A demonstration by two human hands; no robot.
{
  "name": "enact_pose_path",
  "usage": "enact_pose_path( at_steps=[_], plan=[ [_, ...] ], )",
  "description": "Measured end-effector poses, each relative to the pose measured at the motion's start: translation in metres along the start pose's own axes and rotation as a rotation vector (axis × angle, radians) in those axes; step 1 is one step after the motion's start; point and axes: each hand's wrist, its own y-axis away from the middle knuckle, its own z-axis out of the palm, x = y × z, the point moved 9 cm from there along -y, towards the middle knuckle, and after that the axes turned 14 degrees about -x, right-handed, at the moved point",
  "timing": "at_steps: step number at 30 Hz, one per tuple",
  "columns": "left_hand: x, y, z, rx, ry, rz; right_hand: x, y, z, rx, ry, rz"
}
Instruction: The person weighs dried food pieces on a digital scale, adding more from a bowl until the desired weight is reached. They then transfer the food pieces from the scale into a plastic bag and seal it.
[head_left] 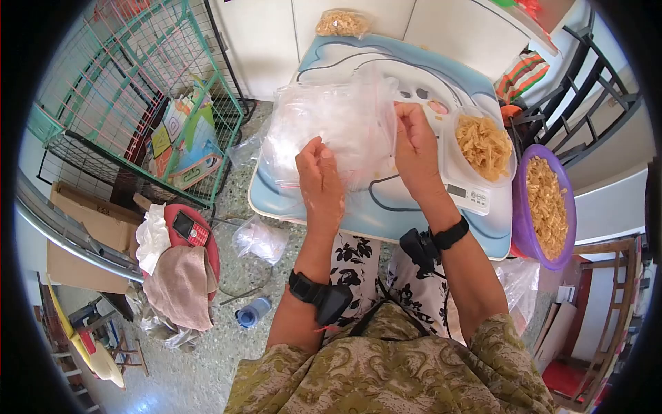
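On the blue-and-white table (276, 201), clear plastic bags (296, 127) lie left of the scale (466, 198). The right hand (419, 153) pinches their right edge; the left hand (321, 183) curls over them, its grip unclear. Clinging film could make one tug scatter several.
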Motion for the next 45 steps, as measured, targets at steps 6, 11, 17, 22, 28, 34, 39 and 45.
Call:
enact_pose_path(
  at_steps=[6, 11, 17, 22, 28, 34, 39, 45],
  plan=[
    [0.009, -0.008, 0.006, -0.110, 0.011, -0.014, -0.020, 0.022, -0.013, 0.029, -0.496, 0.045],
    [0.030, -0.001, 0.009, -0.124, 0.193, 0.031, -0.025, 0.057, -0.020, 0.047, -0.548, 0.072],
    [0.042, 0.001, 0.011, -0.072, 0.274, 0.098, -0.023, 0.088, -0.025, 0.074, -0.283, 0.080],
    [0.077, 0.011, 0.028, -0.243, 0.339, 0.031, -0.040, 0.106, -0.023, 0.076, 0.110, 0.053],
    [0.092, 0.034, 0.066, -0.529, 0.224, -0.153, -0.040, 0.125, -0.021, 0.101, 0.191, 0.053],
    [0.083, 0.047, 0.079, -0.666, 0.088, -0.194, -0.035, 0.142, -0.019, 0.087, 0.180, 0.076],
    [0.082, 0.051, 0.089, -0.660, 0.332, -0.178, -0.017, 0.150, -0.024, 0.096, -0.146, 0.230],
    [0.087, 0.053, 0.085, -0.596, 0.408, -0.211, -0.004, 0.154, -0.028, 0.155, -0.374, 0.299]
  ],
)
